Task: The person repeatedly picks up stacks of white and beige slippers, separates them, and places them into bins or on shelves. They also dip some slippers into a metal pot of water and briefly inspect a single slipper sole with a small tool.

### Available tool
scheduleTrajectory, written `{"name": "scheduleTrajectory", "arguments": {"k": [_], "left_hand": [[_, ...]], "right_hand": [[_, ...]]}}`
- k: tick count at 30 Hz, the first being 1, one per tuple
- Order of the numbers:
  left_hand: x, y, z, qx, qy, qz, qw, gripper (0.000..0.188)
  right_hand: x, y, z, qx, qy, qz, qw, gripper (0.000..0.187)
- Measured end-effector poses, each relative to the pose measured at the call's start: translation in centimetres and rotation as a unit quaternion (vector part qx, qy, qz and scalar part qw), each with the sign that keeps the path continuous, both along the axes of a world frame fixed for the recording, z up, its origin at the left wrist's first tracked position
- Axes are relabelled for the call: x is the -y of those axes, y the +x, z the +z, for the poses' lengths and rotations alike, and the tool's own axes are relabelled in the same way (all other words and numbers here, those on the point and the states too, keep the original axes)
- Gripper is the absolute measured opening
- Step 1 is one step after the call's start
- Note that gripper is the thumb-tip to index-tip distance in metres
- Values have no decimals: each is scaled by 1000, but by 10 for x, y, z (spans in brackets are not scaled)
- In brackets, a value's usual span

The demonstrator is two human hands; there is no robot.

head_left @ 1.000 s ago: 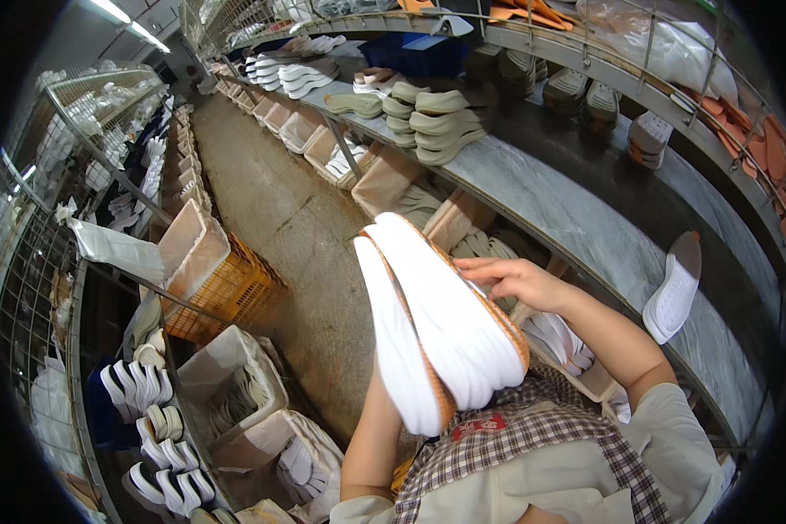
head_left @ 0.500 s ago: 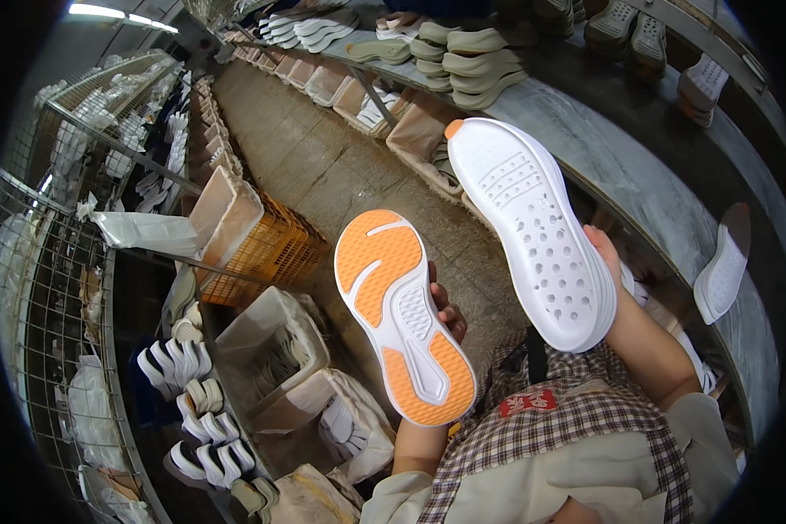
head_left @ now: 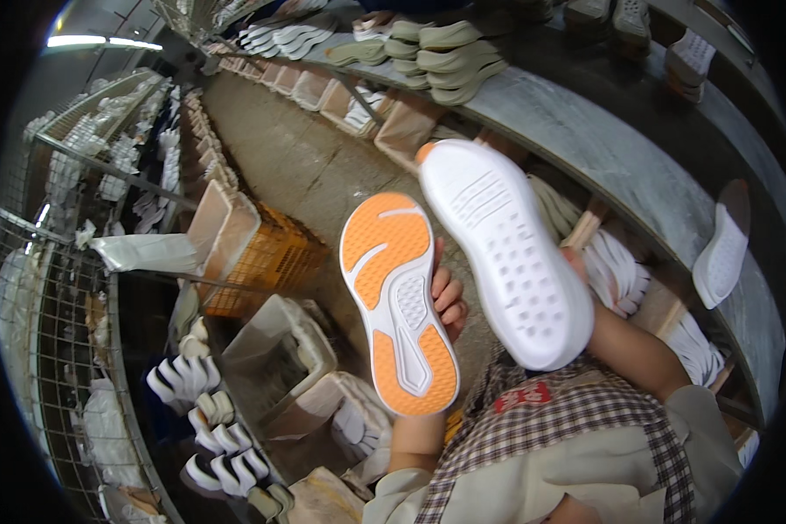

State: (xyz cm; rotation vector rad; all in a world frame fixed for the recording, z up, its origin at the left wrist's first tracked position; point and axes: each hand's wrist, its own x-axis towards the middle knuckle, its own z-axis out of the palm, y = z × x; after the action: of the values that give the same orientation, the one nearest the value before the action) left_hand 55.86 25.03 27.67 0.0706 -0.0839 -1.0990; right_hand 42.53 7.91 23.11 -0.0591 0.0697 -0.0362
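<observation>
My left hand (head_left: 448, 297) is closed on a shoe sole (head_left: 408, 301), its fingers curled round the right edge. The orange tread patches and white grooved middle of this sole face up. In my right hand (head_left: 575, 260) is another shoe sole (head_left: 508, 253), gripped at its right edge and mostly hidden behind it. That one shows its white inner side, with rows of small pits and an orange tip at the far end. The two soles are held side by side in the air, close but apart.
A grey bench (head_left: 568, 109) curves along the right, bearing stacked green soles (head_left: 454, 61) and a lone white sole (head_left: 723, 249). Lined baskets (head_left: 275, 345) and an orange crate (head_left: 266, 253) stand left. A wire rack (head_left: 52, 349) edges the far left.
The right sole has moved left and slightly down, nearer the left one. My left hand has turned its sole more upright, shifting its near end left.
</observation>
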Motion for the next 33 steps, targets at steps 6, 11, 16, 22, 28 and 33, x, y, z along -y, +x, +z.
{"name": "scheduleTrajectory", "arguments": {"k": [6,11,16,22,28,33], "left_hand": [[11,3,-5,-20,-68,-14,997,56],[23,2,0,-7,-56,-50,997,57],[54,-7,11,117,173,1,978,57],[136,-45,23,250,200,-207,925,60],[189,-105,40,355,203,-304,861,73],[246,-151,52,332,207,-381,838,73]], "right_hand": [[11,-15,-2,-51,6,-66,997,51],[17,-31,-8,-43,14,-88,995,52],[26,-46,-11,3,9,-38,999,56],[29,-88,-12,-24,-130,-271,953,59],[53,-168,17,-10,-134,-417,899,61],[78,-211,43,-169,-187,-544,800,57]]}}
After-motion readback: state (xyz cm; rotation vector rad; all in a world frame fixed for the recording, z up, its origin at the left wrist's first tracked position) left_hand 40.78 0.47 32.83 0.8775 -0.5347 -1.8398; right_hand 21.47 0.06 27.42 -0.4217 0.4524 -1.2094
